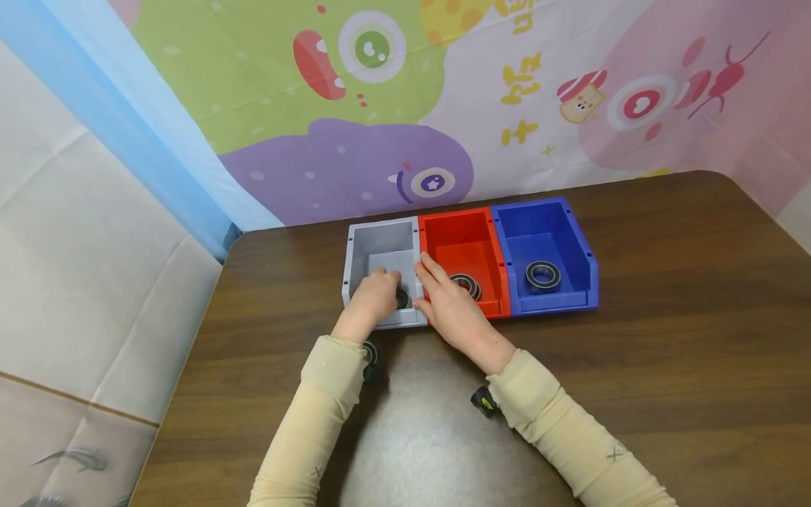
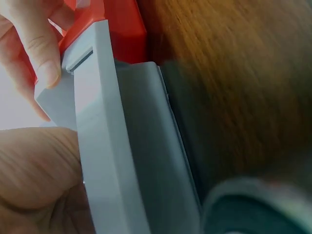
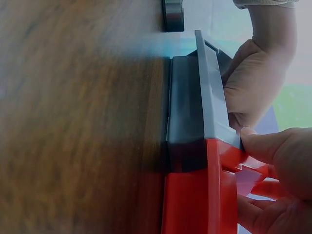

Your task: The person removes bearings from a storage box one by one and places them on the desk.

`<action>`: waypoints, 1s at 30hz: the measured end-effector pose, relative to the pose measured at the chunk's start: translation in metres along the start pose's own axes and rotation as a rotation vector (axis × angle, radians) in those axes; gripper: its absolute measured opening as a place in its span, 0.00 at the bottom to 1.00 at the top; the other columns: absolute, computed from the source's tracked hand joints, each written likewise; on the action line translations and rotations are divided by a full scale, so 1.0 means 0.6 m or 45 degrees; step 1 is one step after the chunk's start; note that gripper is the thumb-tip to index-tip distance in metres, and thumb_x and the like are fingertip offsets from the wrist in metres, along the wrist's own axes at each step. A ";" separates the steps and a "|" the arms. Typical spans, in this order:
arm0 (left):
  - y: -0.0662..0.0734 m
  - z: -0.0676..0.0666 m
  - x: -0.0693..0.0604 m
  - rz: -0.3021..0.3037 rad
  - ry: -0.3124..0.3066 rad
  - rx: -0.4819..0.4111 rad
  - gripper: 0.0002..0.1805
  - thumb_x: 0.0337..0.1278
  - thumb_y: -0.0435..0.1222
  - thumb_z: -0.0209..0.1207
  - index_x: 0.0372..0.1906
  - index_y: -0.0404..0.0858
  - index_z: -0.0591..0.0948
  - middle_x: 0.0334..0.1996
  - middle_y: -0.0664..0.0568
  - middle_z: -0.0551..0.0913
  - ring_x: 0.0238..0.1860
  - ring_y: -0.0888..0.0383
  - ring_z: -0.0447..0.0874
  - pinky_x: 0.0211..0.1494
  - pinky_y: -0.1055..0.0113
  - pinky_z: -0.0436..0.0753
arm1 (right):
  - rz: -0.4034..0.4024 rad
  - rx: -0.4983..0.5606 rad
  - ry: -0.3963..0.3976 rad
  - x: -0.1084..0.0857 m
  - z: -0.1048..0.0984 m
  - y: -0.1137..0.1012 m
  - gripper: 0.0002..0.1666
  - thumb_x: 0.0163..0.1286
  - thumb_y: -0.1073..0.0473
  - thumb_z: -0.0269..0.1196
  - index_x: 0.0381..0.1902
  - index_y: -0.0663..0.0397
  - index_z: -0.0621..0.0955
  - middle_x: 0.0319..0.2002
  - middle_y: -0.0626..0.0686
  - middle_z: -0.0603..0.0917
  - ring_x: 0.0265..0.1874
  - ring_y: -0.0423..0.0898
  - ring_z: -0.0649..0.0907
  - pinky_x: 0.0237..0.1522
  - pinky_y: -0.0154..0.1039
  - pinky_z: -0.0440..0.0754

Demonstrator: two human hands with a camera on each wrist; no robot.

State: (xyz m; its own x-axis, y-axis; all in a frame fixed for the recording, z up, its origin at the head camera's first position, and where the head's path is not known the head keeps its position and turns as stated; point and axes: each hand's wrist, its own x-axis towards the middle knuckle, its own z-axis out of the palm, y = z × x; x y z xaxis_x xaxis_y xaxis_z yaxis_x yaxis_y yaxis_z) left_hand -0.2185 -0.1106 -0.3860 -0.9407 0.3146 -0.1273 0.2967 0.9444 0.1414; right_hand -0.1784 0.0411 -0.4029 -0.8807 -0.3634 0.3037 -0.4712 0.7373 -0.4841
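Brown wood-grain tabletop (image 1: 671, 338) spreads beneath my arms, before a pastel cloth printed with cartoon creatures (image 1: 355, 169). My left hand (image 1: 375, 296) reaches into the grey plastic bin (image 1: 383, 234), fingers bent beside a dark metal ring bearing (image 1: 403, 299); I can't tell whether they grip it. My right hand (image 1: 457, 313), fingers extended, rests where that bin meets the red plastic bin (image 1: 459, 224). Similar bearings lie in the red bin and the blue plastic bin (image 1: 586, 274).
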 end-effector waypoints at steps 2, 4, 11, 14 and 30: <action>0.000 0.001 0.000 -0.002 0.020 0.006 0.09 0.47 0.27 0.57 0.37 0.33 0.78 0.37 0.39 0.78 0.40 0.42 0.78 0.43 0.52 0.77 | -0.001 -0.002 0.004 0.000 0.000 0.000 0.38 0.60 0.55 0.63 0.66 0.59 0.63 0.68 0.56 0.59 0.50 0.53 0.79 0.42 0.39 0.80; -0.001 0.002 0.000 -0.003 0.040 0.009 0.08 0.46 0.26 0.57 0.36 0.33 0.78 0.36 0.39 0.78 0.39 0.42 0.79 0.42 0.52 0.77 | -0.006 -0.007 0.006 0.000 0.001 0.000 0.38 0.60 0.55 0.63 0.66 0.60 0.63 0.68 0.56 0.59 0.49 0.53 0.79 0.42 0.39 0.80; -0.004 0.006 0.001 0.018 0.092 0.026 0.07 0.44 0.25 0.57 0.32 0.33 0.79 0.33 0.40 0.80 0.39 0.43 0.80 0.42 0.52 0.77 | -0.018 -0.026 0.019 0.000 0.002 0.000 0.38 0.60 0.55 0.63 0.65 0.60 0.63 0.68 0.56 0.60 0.47 0.53 0.80 0.41 0.39 0.80; -0.004 0.009 0.001 0.021 0.129 0.034 0.07 0.44 0.25 0.57 0.32 0.33 0.79 0.32 0.40 0.80 0.38 0.43 0.80 0.40 0.52 0.78 | -0.012 -0.033 0.017 0.000 0.001 0.000 0.38 0.60 0.55 0.63 0.66 0.59 0.63 0.68 0.56 0.60 0.46 0.53 0.80 0.40 0.39 0.80; 0.011 0.013 -0.017 0.088 0.484 0.100 0.12 0.37 0.24 0.61 0.34 0.32 0.78 0.32 0.41 0.77 0.31 0.44 0.79 0.31 0.55 0.80 | -0.014 -0.027 0.005 0.000 0.002 0.001 0.38 0.61 0.54 0.62 0.66 0.60 0.63 0.68 0.56 0.59 0.48 0.52 0.80 0.40 0.38 0.80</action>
State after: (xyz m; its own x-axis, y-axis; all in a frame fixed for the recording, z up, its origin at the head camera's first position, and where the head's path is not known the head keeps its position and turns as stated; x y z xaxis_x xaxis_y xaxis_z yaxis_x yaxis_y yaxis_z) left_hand -0.2055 -0.1071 -0.3912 -0.9077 0.3337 0.2544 0.3591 0.9314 0.0595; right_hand -0.1786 0.0412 -0.4041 -0.8752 -0.3696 0.3120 -0.4798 0.7450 -0.4635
